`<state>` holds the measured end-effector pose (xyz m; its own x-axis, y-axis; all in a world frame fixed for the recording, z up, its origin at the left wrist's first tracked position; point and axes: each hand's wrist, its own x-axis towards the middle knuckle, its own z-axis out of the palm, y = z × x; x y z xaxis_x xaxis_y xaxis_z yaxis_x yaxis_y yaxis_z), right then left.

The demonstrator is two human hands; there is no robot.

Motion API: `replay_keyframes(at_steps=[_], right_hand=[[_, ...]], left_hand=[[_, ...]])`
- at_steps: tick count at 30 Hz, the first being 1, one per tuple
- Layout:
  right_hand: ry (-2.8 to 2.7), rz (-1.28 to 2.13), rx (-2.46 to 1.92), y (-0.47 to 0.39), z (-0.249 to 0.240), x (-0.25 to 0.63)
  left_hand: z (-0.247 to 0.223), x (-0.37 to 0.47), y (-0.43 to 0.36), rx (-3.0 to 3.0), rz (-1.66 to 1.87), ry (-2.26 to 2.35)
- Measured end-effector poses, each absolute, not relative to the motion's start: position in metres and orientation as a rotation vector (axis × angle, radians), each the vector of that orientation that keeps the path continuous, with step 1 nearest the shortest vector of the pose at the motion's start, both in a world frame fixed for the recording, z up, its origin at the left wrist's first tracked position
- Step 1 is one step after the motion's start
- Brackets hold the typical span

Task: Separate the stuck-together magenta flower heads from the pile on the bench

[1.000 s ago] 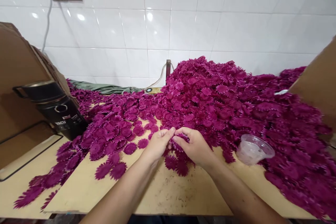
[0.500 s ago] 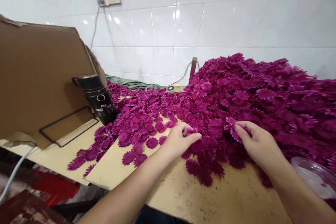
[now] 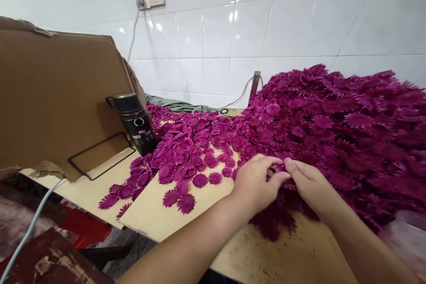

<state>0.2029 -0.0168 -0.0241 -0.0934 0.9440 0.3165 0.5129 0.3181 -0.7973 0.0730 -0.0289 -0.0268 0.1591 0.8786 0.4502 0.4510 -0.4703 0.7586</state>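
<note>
A: What does the specimen look like?
B: The flower (image 3: 280, 167) shows only as a small magenta piece between the hands, low over the heap; its outline is hidden by the fingers.

A: And the other flowers (image 3: 333, 128)?
B: Magenta, flat and round, with narrow pointed petals, paler at many tips. They form a tall heap at right, thinning leftward to single blooms on the pale board (image 3: 149, 217).

A: State of the hands?
B: The left hand (image 3: 261, 182) pinches the flower between thumb and curled fingers. The right hand (image 3: 311, 184) brings its fingertips to the same point; whether it grips anything cannot be told.

A: Containers?
B: A clear tub (image 3: 408, 233), blurred, at the right edge beside the heap; its contents cannot be made out. A black bottle (image 3: 138, 128) with pale lettering and a side handle stands slightly tilted before brown cardboard (image 3: 63, 97); its inside is hidden.
</note>
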Motion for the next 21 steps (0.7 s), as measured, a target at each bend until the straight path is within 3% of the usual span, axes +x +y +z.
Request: replay_keyframes(at_steps=[5, 9, 15, 21], right_hand=[[-1.696, 1.008, -1.161, -0.029, -0.023, 0.199], [-1.581, 1.034, -1.210, -0.029, -0.028, 0.204], [-1.583, 0.733, -1.381, -0.021, -0.036, 0.214], [-1.543, 0.952, -1.201, -0.024, -0.031, 0.205]], left_hand=[[-0.032, 0.069, -0.008, 1.566, 1.374, 1.254], [-0.033, 0.053, 0.005, 1.426, 1.448, 1.306], [-0.031, 0.048, -0.008, 1.635, 1.353, 1.229], [-0.029, 0.072, -0.022, 1.956, 1.143, 1.196]])
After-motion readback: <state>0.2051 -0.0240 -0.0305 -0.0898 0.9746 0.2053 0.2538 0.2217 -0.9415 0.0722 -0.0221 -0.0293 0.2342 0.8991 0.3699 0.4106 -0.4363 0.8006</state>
